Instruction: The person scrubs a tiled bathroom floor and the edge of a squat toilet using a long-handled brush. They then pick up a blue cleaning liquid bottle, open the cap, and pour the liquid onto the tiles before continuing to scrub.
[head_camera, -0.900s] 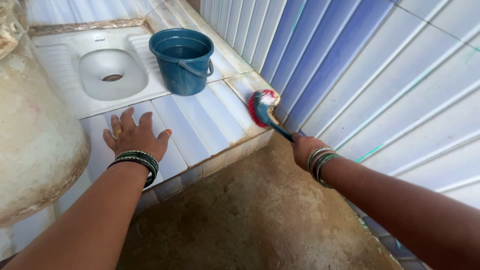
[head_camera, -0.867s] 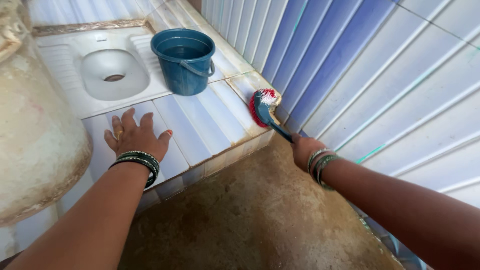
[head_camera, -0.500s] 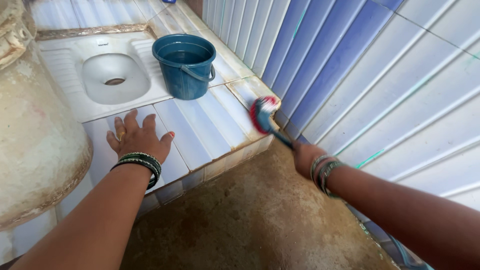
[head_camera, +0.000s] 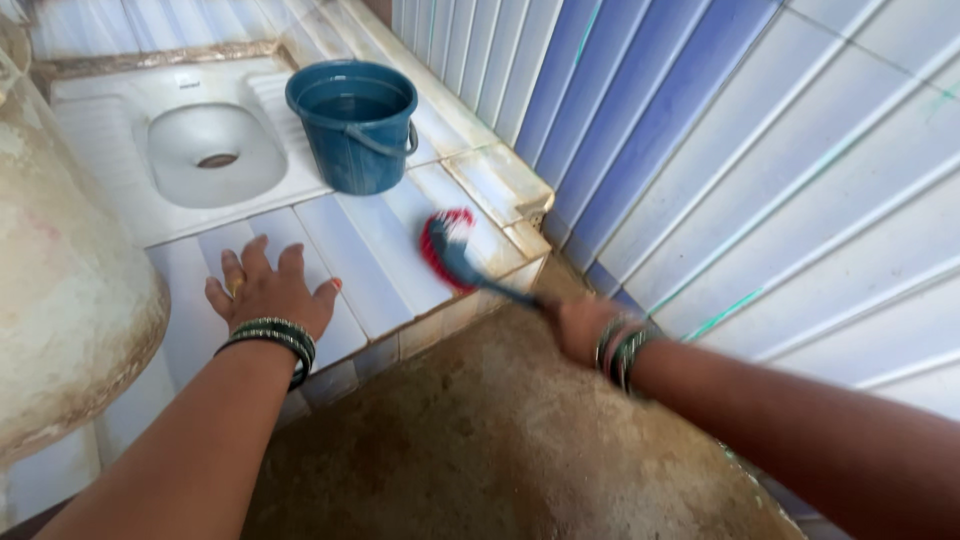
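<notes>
My right hand (head_camera: 578, 325) grips the dark handle of a scrub brush (head_camera: 448, 250) with red bristles and a blue back. The brush head rests on the white-and-blue tiled platform (head_camera: 375, 250) near its front right corner; the hand and brush are motion-blurred. My left hand (head_camera: 268, 288) lies flat, fingers spread, on the same platform to the left of the brush. Both wrists carry dark bangles.
A blue bucket (head_camera: 355, 125) holding water stands behind the brush. A white squat toilet pan (head_camera: 205, 155) is set into the platform at the back left. A large pale rounded vessel (head_camera: 60, 300) fills the left. Striped blue-and-white tiled wall (head_camera: 700, 150) on the right; brown wet floor (head_camera: 500, 440) below.
The brush has moved from the wall-side corner leftward onto the platform tiles. My right hand followed it. The left hand stayed flat in place; the view shifted slightly.
</notes>
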